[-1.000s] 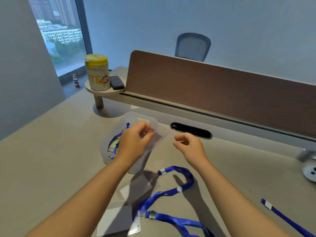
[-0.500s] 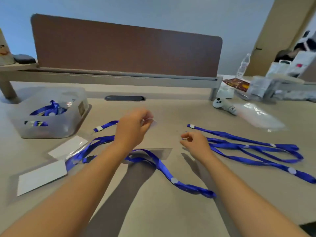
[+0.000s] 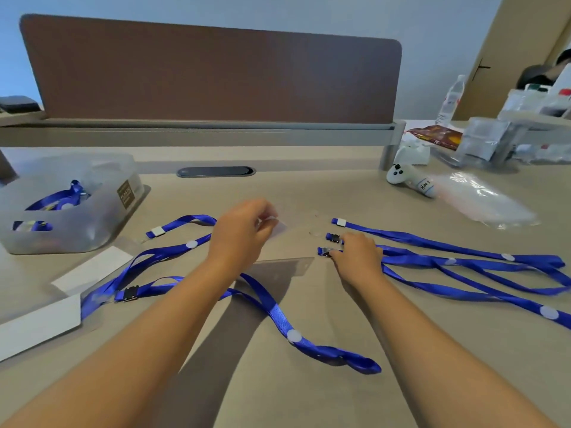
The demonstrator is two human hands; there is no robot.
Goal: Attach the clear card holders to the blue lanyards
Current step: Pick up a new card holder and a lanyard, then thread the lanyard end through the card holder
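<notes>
Tabletop (image 3: 309,396): we see bare surface toward us, between and below our forearms; the brown divider panel (image 3: 210,72) closes off the far edge.
Bin (image 3: 92,223): one translucent bin well to the left of our left hand, with blue straps inside it.
Lanyards: we count one blue lanyard (image 3: 272,310) looping under our left forearm, and a bundle of lanyards (image 3: 463,267) fanning out to the right of our right hand; we cannot tell how many straps are in it.
White cards (image 3: 92,270): two, left of and nearer than our left hand.
Card holders: one clear card holder (image 3: 279,226) pinched at our left fingertips, raised off the surface; another clear holder (image 3: 278,270) lies flat between our wrists.
Left hand (image 3: 241,233): fingers curled, thumb and forefinger gripping the holder's edge.
Right hand (image 3: 358,254): fingers bent down onto the bundle's near ends, beside two dark clips (image 3: 333,237); whether it grips one we cannot tell.
</notes>
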